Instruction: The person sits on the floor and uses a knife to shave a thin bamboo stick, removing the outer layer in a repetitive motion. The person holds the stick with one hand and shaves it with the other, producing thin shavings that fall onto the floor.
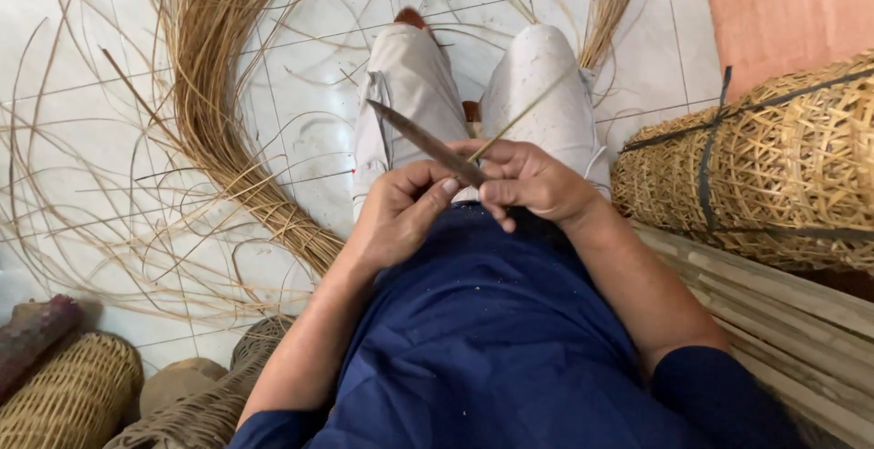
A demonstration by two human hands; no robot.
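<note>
My left hand (401,212) grips the handle of a long dark knife (421,142), whose blade points up and to the left over my pale trousers. My right hand (533,178) pinches a thin rattan strip (526,112) against the blade near its base; the strip runs up and to the right across my right knee. Both hands meet above my lap, over my dark blue shirt.
A thick bundle of rattan strips (218,94) curves across the white tiled floor on the left, with loose strands around it. Bound woven baskets (783,167) lie at the right beside split bamboo slats (783,321). Smaller woven baskets (73,394) sit at the lower left.
</note>
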